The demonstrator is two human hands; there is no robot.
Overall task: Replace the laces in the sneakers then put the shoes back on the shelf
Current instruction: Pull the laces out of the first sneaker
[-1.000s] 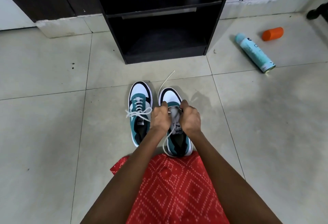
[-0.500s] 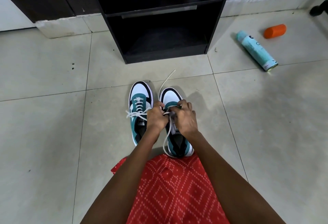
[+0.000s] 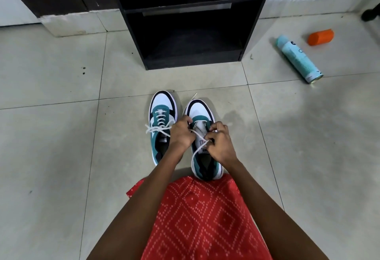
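On the tiled floor (image 3: 61,156), one sneaker (image 3: 200,111) sits under my right hand (image 3: 221,144), and the laced sneaker (image 3: 162,100) sits just left of my left hand (image 3: 181,134). Beyond both hands stands the black shelf unit (image 3: 185,58); well to their right lie a teal spray can (image 3: 298,60) and an orange cap (image 3: 320,37)

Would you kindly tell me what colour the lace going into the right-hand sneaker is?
The lace is white, seen best in the head view.
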